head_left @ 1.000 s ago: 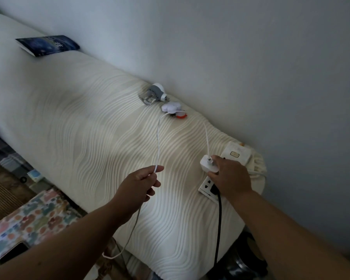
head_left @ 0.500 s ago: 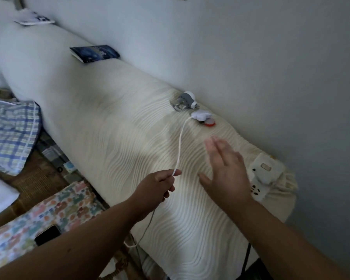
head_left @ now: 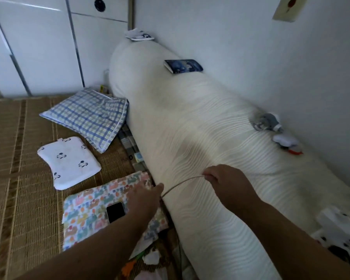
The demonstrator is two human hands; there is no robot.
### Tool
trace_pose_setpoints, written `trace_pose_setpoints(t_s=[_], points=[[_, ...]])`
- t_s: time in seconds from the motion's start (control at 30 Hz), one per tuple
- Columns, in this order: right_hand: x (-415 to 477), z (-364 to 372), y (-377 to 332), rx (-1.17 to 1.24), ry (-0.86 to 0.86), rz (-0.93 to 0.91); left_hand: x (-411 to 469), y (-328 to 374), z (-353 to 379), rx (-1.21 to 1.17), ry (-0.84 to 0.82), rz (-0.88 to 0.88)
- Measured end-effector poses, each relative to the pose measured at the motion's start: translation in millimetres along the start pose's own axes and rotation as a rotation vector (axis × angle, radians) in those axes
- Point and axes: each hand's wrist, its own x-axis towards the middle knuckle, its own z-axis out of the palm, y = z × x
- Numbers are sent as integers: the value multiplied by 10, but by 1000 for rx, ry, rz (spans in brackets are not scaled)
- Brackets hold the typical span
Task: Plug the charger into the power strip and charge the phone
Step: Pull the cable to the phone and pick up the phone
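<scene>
A thin white charging cable (head_left: pixel 182 183) stretches between my two hands. My right hand (head_left: pixel 223 181) pinches it over the long white ribbed bolster (head_left: pixel 190 122). My left hand (head_left: pixel 144 196) grips the cable lower down, at the bolster's edge. The phone (head_left: pixel 115 212), dark screen up, lies on a colourful patterned pillow (head_left: pixel 85 215) just left of my left forearm. The white power strip (head_left: pixel 341 233) sits blurred on the bolster at the far right, with a white charger block on it.
A dark blue book (head_left: pixel 183 66) lies on the bolster's top. A grey gadget (head_left: pixel 267 122) and a small white-and-red item (head_left: pixel 287 142) rest near the wall. A plaid pillow (head_left: pixel 89 116) and a small white pillow (head_left: pixel 68 161) lie on the woven mat (head_left: pixel 18 178).
My right hand left the charger at the power strip and took hold of the cable. My left hand slid down the cable toward the phone. My view swung left.
</scene>
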Motion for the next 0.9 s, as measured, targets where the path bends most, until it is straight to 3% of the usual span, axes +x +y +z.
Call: trace_pose_setpoints(t_s=[0.1, 0.17, 0.27, 0.4, 0.63, 0.7, 0.8, 0.9], points=[[39, -94, -69, 99, -15, -6, 47, -99, -154, -464, -147, -353], [27, -121, -98, 139, -41, -8, 81, -80, -212, -665, -170, -452], [-26, -99, -79, 162, -87, -3, 248, -74, -304, -758, -105, -559], [-79, -97, 4, 196, -61, 23, 405, -150, -339, -754, -166, -671], [-129, 12, 138, 106, -311, 113, 427, -70, -245, -979, -199, -515], [-111, 100, 120, 123, -380, 154, 407, -55, -207, -892, -238, -405], [33, 269, -33, 259, -353, 233, 283, -56, -143, -709, -320, -230], [285, 413, -324, 599, -303, 396, 93, -89, -106, -517, -368, -82]])
